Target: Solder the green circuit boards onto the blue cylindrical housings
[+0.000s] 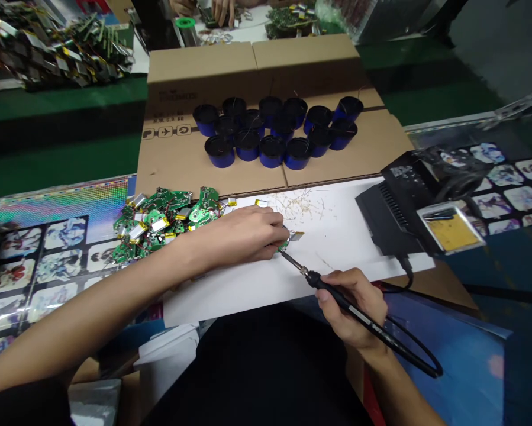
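My right hand (357, 305) grips a black soldering iron (352, 309) like a pen, its tip pointing up and left. That tip reaches a small green circuit board (284, 244), most of which my left hand (259, 234) covers. The left fingers are closed on the board's edge over the white sheet (243, 296). A silver battery (296, 235) with a yellow end sticks out to the right of the board. Whether the tip touches the board I cannot tell. Left of my left hand lies a pile of green circuit boards with batteries (161, 222).
Several blue cups with black insides (272, 151) stand on a flattened cardboard box (177, 160). A black soldering station (381, 207) and a yellow sponge tray (452, 229) are at the right. Wire scraps (301, 204) litter the sheet. A co-worker's hand (222, 10) shows at the far side.
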Available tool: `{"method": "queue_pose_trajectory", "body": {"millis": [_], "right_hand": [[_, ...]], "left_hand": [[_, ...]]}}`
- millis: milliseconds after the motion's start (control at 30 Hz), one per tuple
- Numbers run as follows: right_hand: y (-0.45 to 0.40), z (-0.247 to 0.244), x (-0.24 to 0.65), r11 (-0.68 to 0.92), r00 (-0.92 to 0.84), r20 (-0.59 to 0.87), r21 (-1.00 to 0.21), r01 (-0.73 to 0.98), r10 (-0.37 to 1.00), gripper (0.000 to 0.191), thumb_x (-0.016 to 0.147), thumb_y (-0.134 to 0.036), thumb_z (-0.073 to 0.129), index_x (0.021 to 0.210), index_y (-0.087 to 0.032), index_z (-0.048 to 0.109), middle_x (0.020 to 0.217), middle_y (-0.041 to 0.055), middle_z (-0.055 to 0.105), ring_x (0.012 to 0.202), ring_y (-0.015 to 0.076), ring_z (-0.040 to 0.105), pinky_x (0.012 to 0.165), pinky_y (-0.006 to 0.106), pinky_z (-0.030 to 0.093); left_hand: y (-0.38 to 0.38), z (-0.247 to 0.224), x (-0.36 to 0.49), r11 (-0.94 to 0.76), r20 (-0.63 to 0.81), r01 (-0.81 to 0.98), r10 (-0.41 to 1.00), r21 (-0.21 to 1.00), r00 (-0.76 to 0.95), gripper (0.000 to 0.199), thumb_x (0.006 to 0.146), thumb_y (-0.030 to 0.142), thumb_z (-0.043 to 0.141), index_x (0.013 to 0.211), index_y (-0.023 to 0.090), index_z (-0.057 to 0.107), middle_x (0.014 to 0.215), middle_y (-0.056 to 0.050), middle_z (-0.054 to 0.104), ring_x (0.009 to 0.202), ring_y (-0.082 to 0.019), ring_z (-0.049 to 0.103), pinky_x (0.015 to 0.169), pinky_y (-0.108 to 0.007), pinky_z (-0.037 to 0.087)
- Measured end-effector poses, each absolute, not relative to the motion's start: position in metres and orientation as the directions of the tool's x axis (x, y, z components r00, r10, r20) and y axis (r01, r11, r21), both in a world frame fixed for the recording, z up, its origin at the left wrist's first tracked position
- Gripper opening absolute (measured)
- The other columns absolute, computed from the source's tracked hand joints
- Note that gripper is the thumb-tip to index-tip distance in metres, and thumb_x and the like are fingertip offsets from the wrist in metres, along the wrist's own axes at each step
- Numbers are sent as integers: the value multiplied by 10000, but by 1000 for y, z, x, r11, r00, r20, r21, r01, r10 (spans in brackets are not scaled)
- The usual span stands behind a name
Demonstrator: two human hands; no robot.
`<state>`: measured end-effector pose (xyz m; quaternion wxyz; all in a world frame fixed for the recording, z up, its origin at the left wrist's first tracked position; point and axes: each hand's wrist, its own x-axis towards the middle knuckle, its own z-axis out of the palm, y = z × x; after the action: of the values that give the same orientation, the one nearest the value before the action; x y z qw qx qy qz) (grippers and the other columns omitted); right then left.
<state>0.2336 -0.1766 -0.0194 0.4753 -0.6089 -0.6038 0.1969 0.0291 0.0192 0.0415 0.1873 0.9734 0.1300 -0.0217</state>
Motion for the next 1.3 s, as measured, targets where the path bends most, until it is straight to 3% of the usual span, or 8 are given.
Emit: {"method": "queue_pose_trajectory", "body": {"millis": [267,400,600,900,1033,1200,1300], "right_hand": [[-185,-27,239,213,214,369,-826,523,904,156,884,-187,725,1023,-245,683,816,-17,753,623,123,746,587,201,617],[-197,-40,254,182,339,365,-866,466,867,168,897,-200,755,1056,-232,707,857,15,754,678,162,770,578,246,631],[-182,-51,266,120,519,396,-866,486,757,188,903,-264,800,1064,-216,716,886,34,760,696,158,769,550,223,608],[-145,-67,266,121,532,385,-878,463,754,273,913,-326,802,1158,-240,716,1002,44,797,822,170,811,746,258,681],[-134,-76,269,66,552,330,-894,443,766,303,916,-410,790,1156,-240,718,1024,63,801,835,187,803,725,267,670],[-128,-88,276,-1,568,258,-910,415,781,403,882,-514,787,1147,-221,711,976,75,795,718,186,755,629,280,638],[-128,-95,280,-17,574,245,-911,411,782,468,853,-563,791,1150,-213,704,993,84,792,624,160,698,539,258,584]], "left_hand": [[19,43,30,-912,-104,252,230,323,968,131,1024,181,599,985,178,723,1014,-73,703,942,-234,668,852,-345,498],[18,43,30,-907,-118,269,243,325,963,119,1025,186,609,990,185,722,1007,-65,701,938,-233,666,848,-343,495],[17,46,32,-904,-121,284,258,321,959,118,1026,191,621,949,191,710,987,-54,697,940,-229,672,851,-337,493],[13,47,34,-901,-151,321,288,293,945,92,1000,182,653,928,200,709,990,-42,717,961,-241,699,879,-356,531],[11,45,34,-908,-108,318,299,273,948,97,976,163,663,903,204,711,956,-41,724,932,-227,701,855,-336,533],[12,43,31,-919,-76,303,293,254,953,61,963,180,694,923,201,735,949,-48,749,943,-228,709,880,-337,539],[13,44,26,-916,-59,296,292,269,955,84,964,289,762,952,207,748,1007,-52,757,1000,-245,714,923,-351,541]]}}
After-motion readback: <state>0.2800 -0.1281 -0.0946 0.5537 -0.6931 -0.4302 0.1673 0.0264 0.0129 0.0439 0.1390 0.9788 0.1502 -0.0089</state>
